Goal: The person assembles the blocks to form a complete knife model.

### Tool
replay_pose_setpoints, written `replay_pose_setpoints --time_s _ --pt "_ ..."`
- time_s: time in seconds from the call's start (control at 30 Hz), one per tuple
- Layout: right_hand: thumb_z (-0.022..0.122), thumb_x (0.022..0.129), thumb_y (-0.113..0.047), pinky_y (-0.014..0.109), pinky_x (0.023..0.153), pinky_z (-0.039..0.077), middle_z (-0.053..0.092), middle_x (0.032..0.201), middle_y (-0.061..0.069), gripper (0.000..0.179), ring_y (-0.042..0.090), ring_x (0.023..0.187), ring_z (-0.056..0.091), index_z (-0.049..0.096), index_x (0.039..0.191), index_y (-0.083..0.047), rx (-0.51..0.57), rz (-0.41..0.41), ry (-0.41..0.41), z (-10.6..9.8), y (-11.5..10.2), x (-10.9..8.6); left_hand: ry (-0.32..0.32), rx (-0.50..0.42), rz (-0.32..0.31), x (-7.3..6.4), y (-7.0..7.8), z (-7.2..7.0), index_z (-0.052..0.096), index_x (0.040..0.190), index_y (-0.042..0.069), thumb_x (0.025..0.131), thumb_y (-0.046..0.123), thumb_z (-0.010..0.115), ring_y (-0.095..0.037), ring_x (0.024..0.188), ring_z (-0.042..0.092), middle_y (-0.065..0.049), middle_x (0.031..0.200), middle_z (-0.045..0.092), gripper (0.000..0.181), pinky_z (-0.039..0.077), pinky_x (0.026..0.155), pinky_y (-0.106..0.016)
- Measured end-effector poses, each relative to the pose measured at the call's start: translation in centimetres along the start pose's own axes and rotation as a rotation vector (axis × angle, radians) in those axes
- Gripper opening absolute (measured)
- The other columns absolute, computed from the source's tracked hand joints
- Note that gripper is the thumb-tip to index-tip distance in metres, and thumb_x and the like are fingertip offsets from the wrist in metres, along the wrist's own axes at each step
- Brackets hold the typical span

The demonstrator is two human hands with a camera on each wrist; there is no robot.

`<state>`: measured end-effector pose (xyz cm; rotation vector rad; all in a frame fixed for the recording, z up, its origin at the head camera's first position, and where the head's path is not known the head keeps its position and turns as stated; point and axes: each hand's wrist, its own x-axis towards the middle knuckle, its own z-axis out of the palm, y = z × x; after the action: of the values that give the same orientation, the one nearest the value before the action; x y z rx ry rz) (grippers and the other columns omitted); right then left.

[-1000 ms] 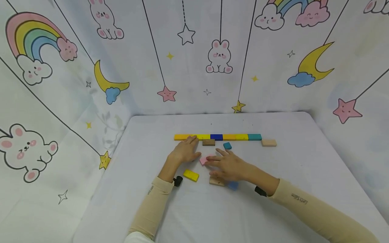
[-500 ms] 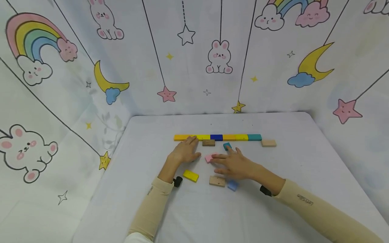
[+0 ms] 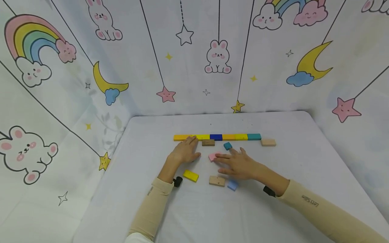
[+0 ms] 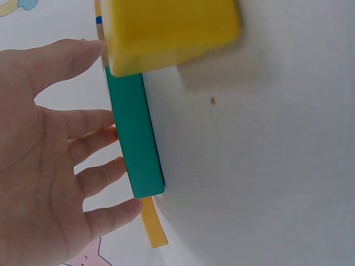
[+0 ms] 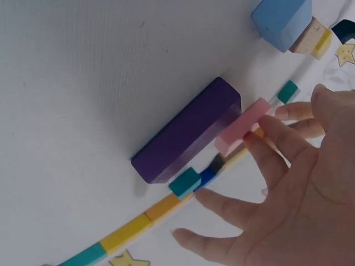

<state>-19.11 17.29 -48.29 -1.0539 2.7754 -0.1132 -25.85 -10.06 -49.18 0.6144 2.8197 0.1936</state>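
Observation:
My left hand [image 3: 183,151] lies with straight fingers just in front of the row of coloured blocks. In the left wrist view its fingertips meet the long side of a green block [image 4: 133,133], which the hand mostly hides in the head view. My right hand [image 3: 240,164] spreads its fingers, and two fingertips touch a small pink block [image 3: 212,156]. A small teal block [image 3: 227,145] sits by another fingertip. Under the right palm lies a long purple block [image 5: 186,133], visible only in the right wrist view.
An end-to-end row of orange, yellow, blue and teal blocks [image 3: 216,137] crosses the table's far part. Brown [image 3: 208,142] and pale wooden [image 3: 268,142] blocks lie along its front. Nearer are yellow [image 3: 190,175], wooden [image 3: 217,181] and light blue [image 3: 232,185] blocks. A patterned curtain hangs behind.
My right hand has shifted to the right, and the pink block has slid right and slightly away from me. The wooden and light blue blocks are now uncovered. My left hand has stayed still.

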Motion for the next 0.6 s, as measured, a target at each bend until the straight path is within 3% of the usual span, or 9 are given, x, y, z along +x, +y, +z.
replay_pose_setpoints --time_s 0.13,0.37,0.6 --pt "0.048 0.106 -0.059 0.085 0.112 0.021 0.045 0.163 -0.001 0.061 0.054 0.152 0.025 0.046 0.159 -0.028 0.015 0.006 -0.011 -0.2 0.2 0.1 0.001 0.004 0.001 0.0 -0.1 0.1 0.031 0.165 0.009 0.106 0.048 0.057 -0.030 0.159 0.019 -0.009 0.173 0.022 0.075 0.022 0.129 -0.047" --pt "0.045 0.107 -0.060 0.084 0.112 0.022 0.049 0.160 -0.004 0.057 0.058 0.149 0.028 0.052 0.156 -0.031 0.060 -0.045 -0.004 -0.6 1.3 1.4 0.000 -0.009 -0.002 0.0 -0.1 0.2 0.031 0.164 0.007 0.106 0.046 0.057 -0.031 0.159 0.019 -0.011 0.173 0.022 0.075 0.021 0.130 -0.048" --pt "0.046 0.106 -0.063 0.080 0.116 0.022 0.045 0.163 -0.005 0.061 0.054 0.151 0.026 0.048 0.158 -0.031 0.125 -0.027 -0.031 -0.6 2.5 2.2 0.010 0.003 -0.001 0.3 -0.3 0.5 0.031 0.164 0.008 0.106 0.047 0.057 -0.031 0.159 0.020 -0.010 0.173 0.022 0.075 0.022 0.129 -0.048"
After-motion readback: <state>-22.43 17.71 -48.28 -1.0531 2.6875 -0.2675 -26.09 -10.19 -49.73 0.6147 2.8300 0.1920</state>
